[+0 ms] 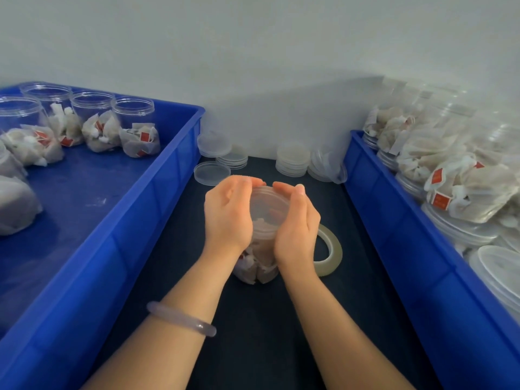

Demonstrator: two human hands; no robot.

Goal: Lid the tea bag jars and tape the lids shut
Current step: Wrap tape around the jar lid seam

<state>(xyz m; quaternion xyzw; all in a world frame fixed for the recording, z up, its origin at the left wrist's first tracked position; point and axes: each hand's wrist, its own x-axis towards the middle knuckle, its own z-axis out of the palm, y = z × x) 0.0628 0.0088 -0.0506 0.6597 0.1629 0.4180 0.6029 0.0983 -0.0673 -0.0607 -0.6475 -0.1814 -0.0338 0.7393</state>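
Tea bag jar (pixel 260 257) is stood on the dark worktop (pixel 253 333). Its lid (pixel 268 204) is clamped by curled fingers (pixel 249 182) of left hand (pixel 228 212) and right hand (pixel 297 223). Tape roll (pixel 333 250) is laid just outside the right hand and partly hidden by it. Spare lid stacks (pixel 292 160) are set just beyond the fingertips. The hands are flanked by the left crate (pixel 157 198) and right crate (pixel 394 220).
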